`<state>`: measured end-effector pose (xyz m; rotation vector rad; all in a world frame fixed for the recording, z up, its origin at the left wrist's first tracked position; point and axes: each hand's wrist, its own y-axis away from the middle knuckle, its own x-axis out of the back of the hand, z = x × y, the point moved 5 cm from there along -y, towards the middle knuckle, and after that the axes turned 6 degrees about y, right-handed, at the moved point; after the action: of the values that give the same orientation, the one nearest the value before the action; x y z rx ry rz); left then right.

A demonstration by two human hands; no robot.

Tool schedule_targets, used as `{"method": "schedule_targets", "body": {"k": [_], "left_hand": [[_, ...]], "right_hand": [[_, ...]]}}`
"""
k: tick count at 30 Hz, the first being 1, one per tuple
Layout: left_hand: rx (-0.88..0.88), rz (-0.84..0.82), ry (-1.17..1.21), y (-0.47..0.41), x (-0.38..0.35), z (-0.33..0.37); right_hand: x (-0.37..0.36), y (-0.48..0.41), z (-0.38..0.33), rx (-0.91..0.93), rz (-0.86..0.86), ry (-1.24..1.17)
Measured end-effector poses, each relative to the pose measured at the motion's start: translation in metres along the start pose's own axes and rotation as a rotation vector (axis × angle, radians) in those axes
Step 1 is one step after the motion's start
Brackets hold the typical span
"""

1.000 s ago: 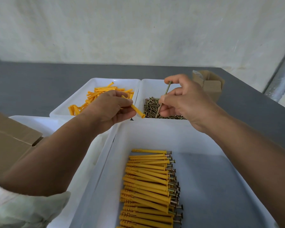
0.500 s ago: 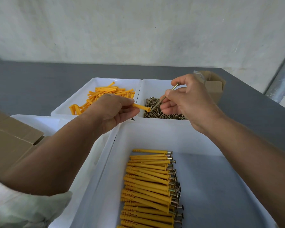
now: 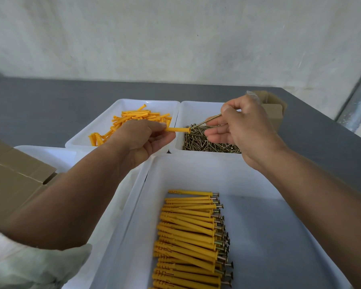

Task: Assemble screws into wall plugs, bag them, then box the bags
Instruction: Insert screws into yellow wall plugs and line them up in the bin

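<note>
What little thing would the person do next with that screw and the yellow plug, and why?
Probably slide the screw into the wall plug: the right hand pinches it with its tip at the plug's open end, which the left hand holds toward it.

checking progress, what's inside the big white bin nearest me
The big white bin holds assembled plugs, screw heads pointing right, piled on its left side. Any lower layers are hidden under the top ones.

1 head camera, forward-down, close

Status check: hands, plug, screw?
Left hand holds plug. Right hand pinches screw, tip at plug's open end. Nothing between them.
</note>
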<state>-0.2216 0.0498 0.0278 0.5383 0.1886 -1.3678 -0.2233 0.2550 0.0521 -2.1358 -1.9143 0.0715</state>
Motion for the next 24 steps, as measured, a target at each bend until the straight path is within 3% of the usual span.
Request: {"method": "schedule_targets", "body": {"k": [12, 24], "left_hand": [[-0.008, 0.033, 0.030, -0.002, 0.004, 0.003], [-0.023, -0.001, -0.029, 0.001, -0.001, 0.002]], "right_hand": [[0.008, 0.002, 0.001, 0.020, 0.020, 0.200], [-0.002, 0.006, 0.005, -0.032, -0.130, 0.346]]}}
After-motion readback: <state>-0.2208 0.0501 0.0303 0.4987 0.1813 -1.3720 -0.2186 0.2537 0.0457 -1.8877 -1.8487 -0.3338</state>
